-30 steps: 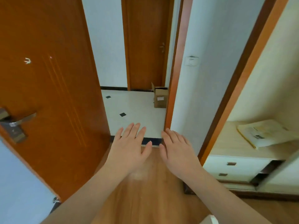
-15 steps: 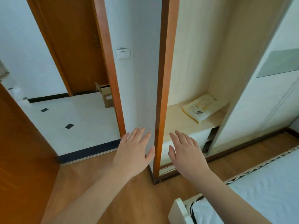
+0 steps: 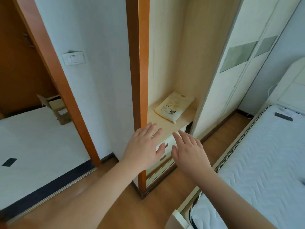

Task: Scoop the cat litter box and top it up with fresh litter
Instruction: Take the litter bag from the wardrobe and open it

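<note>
Both hands, the left hand (image 3: 145, 146) and right hand (image 3: 189, 151), hover empty with fingers straight before the pale wooden shelf (image 3: 166, 128), where a flat yellow-and-white litter bag (image 3: 174, 107) lies.

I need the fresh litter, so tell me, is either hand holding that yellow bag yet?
No, the bag lies on the shelf, and both the left hand and right hand are open, short of it.
</note>
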`<move>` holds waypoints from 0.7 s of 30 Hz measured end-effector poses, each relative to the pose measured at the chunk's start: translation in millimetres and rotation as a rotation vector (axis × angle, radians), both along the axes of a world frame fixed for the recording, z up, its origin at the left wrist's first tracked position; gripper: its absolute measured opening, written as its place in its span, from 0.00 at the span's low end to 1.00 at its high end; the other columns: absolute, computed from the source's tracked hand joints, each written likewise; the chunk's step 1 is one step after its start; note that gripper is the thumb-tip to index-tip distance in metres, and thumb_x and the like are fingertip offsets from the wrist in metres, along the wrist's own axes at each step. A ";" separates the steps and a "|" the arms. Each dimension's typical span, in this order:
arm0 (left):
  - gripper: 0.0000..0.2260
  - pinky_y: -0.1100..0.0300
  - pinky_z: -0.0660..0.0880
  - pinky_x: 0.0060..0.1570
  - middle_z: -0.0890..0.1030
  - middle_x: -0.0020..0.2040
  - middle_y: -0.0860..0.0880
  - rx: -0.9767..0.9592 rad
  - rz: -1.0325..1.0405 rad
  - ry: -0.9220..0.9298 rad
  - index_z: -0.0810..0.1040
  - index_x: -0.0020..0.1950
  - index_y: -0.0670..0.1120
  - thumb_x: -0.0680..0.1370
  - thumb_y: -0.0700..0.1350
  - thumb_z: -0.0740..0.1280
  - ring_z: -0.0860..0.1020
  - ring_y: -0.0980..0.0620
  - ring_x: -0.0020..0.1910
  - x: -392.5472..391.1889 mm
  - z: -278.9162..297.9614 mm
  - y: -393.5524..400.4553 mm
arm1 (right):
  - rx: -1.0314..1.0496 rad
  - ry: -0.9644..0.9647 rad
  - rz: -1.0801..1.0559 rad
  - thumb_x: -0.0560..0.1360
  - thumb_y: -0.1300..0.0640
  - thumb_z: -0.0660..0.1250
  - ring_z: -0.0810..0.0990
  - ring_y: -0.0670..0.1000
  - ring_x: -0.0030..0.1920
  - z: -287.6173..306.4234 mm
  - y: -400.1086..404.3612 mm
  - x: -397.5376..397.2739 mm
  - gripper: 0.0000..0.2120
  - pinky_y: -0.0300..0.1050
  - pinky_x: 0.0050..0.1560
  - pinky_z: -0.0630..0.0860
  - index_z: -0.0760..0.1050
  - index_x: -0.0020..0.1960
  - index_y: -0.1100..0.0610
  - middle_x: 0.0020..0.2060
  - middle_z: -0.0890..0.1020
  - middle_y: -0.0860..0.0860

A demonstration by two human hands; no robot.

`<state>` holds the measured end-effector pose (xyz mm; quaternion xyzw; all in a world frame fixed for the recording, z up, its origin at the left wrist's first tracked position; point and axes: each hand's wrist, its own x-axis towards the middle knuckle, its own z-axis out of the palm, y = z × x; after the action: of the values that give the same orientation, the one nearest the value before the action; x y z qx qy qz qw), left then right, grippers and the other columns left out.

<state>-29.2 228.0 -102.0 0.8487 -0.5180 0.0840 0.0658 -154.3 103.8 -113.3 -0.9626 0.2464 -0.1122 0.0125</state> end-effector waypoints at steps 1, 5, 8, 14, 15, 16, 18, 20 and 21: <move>0.26 0.52 0.52 0.75 0.55 0.80 0.49 -0.004 -0.022 -0.005 0.55 0.79 0.52 0.82 0.60 0.48 0.52 0.49 0.78 6.4 0.6 -6.3 | -0.003 0.003 -0.017 0.80 0.46 0.49 0.68 0.54 0.71 -1.1 -5.1 2.4 0.24 0.54 0.70 0.65 0.65 0.72 0.54 0.71 0.70 0.53; 0.25 0.50 0.56 0.74 0.61 0.78 0.46 -0.039 -0.099 -0.042 0.60 0.78 0.49 0.83 0.57 0.50 0.57 0.47 0.77 31.0 -3.8 -37.1 | -0.004 0.016 -0.077 0.78 0.44 0.43 0.66 0.53 0.72 -1.8 -31.1 9.8 0.28 0.53 0.72 0.64 0.64 0.73 0.53 0.71 0.69 0.52; 0.24 0.49 0.58 0.73 0.67 0.75 0.45 -0.048 -0.116 -0.069 0.65 0.75 0.47 0.82 0.54 0.50 0.63 0.46 0.75 47.0 -12.2 -64.5 | -0.006 0.018 -0.108 0.78 0.44 0.42 0.64 0.51 0.73 -6.7 -52.4 14.7 0.28 0.51 0.73 0.60 0.62 0.74 0.51 0.72 0.67 0.51; 0.24 0.47 0.58 0.73 0.69 0.74 0.43 -0.007 -0.135 -0.088 0.65 0.75 0.46 0.81 0.54 0.54 0.63 0.44 0.75 77.5 -26.0 -126.5 | 0.024 0.037 -0.116 0.81 0.46 0.49 0.60 0.52 0.75 -21.7 -106.5 40.9 0.25 0.51 0.74 0.56 0.58 0.76 0.52 0.74 0.63 0.52; 0.24 0.47 0.57 0.73 0.68 0.74 0.43 -0.002 -0.130 -0.097 0.65 0.75 0.46 0.81 0.54 0.55 0.63 0.44 0.75 83.3 -25.3 -135.7 | 0.013 0.028 -0.117 0.81 0.46 0.50 0.61 0.52 0.74 -22.9 -113.5 47.0 0.25 0.52 0.74 0.57 0.60 0.75 0.52 0.74 0.65 0.53; 0.24 0.47 0.56 0.74 0.67 0.75 0.43 0.007 -0.124 -0.093 0.63 0.76 0.46 0.81 0.54 0.54 0.61 0.44 0.76 88.7 -24.7 -143.7 | 0.013 0.019 -0.116 0.81 0.46 0.52 0.63 0.53 0.74 -23.4 -119.7 52.7 0.25 0.53 0.73 0.59 0.62 0.75 0.53 0.73 0.66 0.53; 0.25 0.47 0.51 0.75 0.62 0.77 0.43 0.037 -0.104 -0.083 0.58 0.78 0.47 0.82 0.55 0.52 0.56 0.45 0.78 99.0 -25.4 -158.2 | 0.009 0.002 -0.127 0.80 0.46 0.54 0.65 0.54 0.73 -26.5 -133.4 63.6 0.24 0.54 0.72 0.62 0.64 0.74 0.54 0.72 0.68 0.54; 0.26 0.47 0.49 0.76 0.58 0.79 0.44 0.053 -0.087 -0.073 0.54 0.79 0.48 0.82 0.56 0.50 0.53 0.46 0.78 105.6 -28.8 -168.3 | 0.003 0.004 -0.146 0.80 0.46 0.54 0.65 0.55 0.72 -29.3 -147.7 73.6 0.24 0.54 0.72 0.62 0.64 0.74 0.54 0.72 0.68 0.55; 0.26 0.47 0.49 0.76 0.58 0.79 0.44 0.055 -0.083 -0.067 0.54 0.79 0.48 0.83 0.56 0.50 0.52 0.46 0.78 109.2 -31.3 -172.0 | 0.002 0.008 -0.152 0.80 0.46 0.55 0.66 0.55 0.72 -31.3 -153.8 78.9 0.24 0.54 0.72 0.62 0.64 0.74 0.54 0.72 0.68 0.55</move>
<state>80.0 56.0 -133.2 0.8246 -0.5568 0.0955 0.0286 -75.5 -50.0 -144.7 -0.9415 0.3188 -0.1088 0.0038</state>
